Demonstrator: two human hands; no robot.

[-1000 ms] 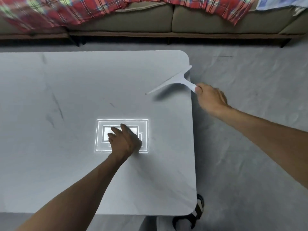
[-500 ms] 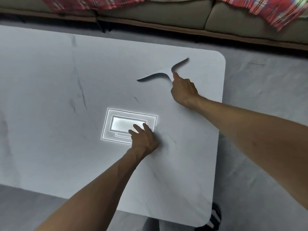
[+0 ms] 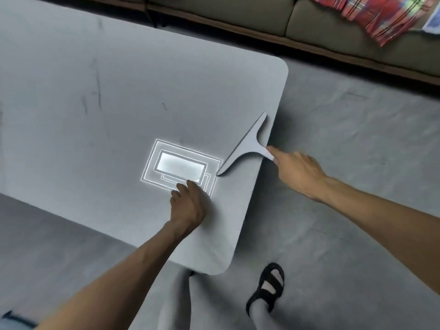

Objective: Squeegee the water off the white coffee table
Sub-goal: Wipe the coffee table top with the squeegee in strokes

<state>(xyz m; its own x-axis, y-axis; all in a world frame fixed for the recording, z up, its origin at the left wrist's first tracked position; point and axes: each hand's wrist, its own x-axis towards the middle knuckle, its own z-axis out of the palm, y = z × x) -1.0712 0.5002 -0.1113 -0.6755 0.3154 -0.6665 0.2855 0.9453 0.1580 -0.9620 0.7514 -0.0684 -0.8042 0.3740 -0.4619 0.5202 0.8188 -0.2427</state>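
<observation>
The white coffee table with faint grey veins fills the left and middle of the view. A bright reflection of a ceiling light shines on it. My right hand grips the handle of a grey T-shaped squeegee, whose blade lies slanted on the tabletop near the right edge. My left hand rests palm down on the table just below the reflection, fingers loosely curled, holding nothing. I cannot make out any water on the surface.
A beige sofa with a red plaid blanket runs along the far side. Grey floor covering lies to the right of the table. My foot in a black sandal stands by the table's near right corner.
My right hand has pulled the squeegee from the far middle of the table toward the right edge and nearer to me. The view has tilted and shifted. My left hand stays planted.
</observation>
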